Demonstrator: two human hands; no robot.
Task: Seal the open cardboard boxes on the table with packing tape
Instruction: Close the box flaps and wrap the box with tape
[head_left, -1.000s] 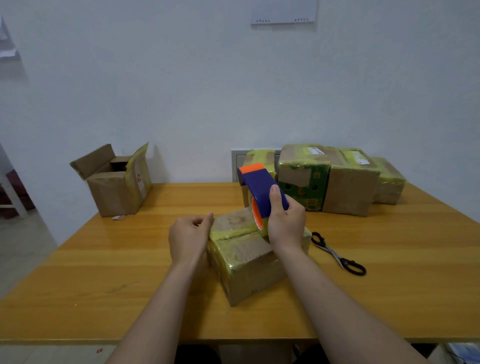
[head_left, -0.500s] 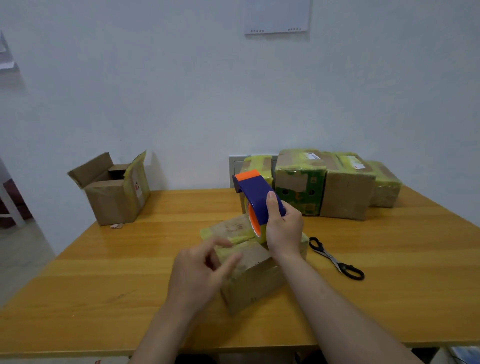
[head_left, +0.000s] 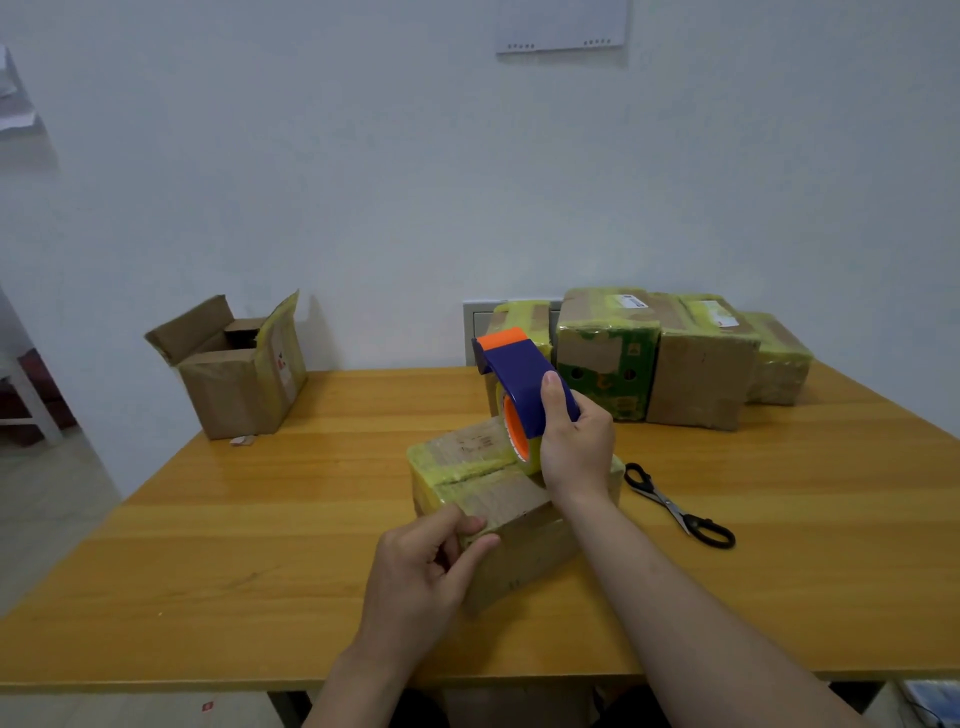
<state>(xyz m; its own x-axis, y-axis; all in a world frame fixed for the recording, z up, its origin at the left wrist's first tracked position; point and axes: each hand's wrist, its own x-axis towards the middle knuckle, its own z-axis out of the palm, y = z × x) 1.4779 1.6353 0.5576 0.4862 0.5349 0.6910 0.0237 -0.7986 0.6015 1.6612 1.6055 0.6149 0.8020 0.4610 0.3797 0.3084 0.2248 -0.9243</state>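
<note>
A small cardboard box (head_left: 483, 467) with yellowish tape across its top lies on the wooden table (head_left: 260, 545) in front of me. My right hand (head_left: 576, 447) grips a blue and orange tape dispenser (head_left: 519, 389) that rests on the box's top at its far right. My left hand (head_left: 426, 571) is at the box's near corner, thumb and fingers pinching the taped edge there. An open cardboard box (head_left: 234, 364) with raised flaps stands at the table's far left.
Black-handled scissors (head_left: 675, 506) lie on the table just right of the small box. Several taped boxes (head_left: 649, 353) stand in a row against the wall at the far right. The table's near edge runs just below my forearms.
My left hand left the box's left side, swung toward me and now pinches its near corner. My right hand has kept the dispenser on the box's top.
</note>
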